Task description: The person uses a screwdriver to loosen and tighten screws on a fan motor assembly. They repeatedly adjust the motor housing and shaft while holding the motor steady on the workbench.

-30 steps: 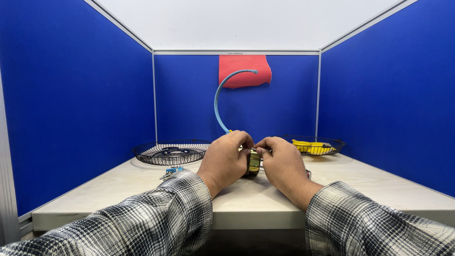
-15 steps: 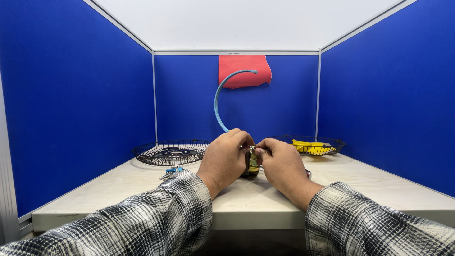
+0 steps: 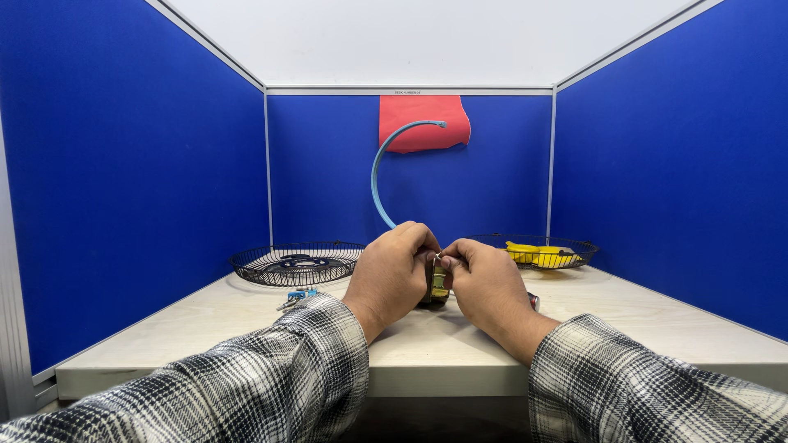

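Blue partition walls close around a pale wooden table (image 3: 657,328). Above its middle, the left hand (image 3: 392,275) and the right hand (image 3: 490,289) press together on a small yellowish-green part (image 3: 439,283), fingers closed on it from both sides. Most of the part is hidden, so how far the work on it has come I cannot tell. A black wire fan guard (image 3: 297,262) lies behind at the left, a wire basket (image 3: 542,251) with yellow pieces at the right.

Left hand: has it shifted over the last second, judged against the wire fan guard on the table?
No. The left hand sits in the same spot right of the wire fan guard, pressed to the small yellowish part.
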